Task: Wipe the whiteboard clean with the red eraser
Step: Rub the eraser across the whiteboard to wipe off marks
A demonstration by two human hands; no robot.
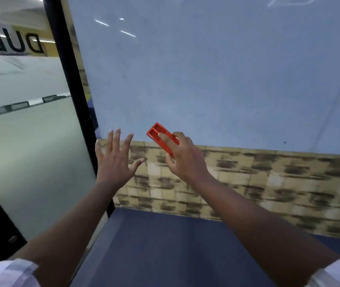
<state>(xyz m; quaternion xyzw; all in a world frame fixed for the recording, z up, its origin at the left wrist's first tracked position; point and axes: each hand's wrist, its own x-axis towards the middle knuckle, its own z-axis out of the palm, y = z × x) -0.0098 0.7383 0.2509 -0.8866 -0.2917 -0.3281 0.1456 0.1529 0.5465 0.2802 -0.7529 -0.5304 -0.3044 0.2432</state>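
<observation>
The right hand (182, 156) grips the red rectangular plastic eraser (161, 137), fingers curled round it, at the lower left edge of the pale blue-white whiteboard (216, 75); the left hand (113, 158) is spread flat, fingers straight, fingertips near that edge; mottled tan wall (268, 183) lies below.

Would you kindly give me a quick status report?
Right hand holds red eraser at whiteboard bottom edge. Left hand open, fingers spread. Nothing in the way.
</observation>
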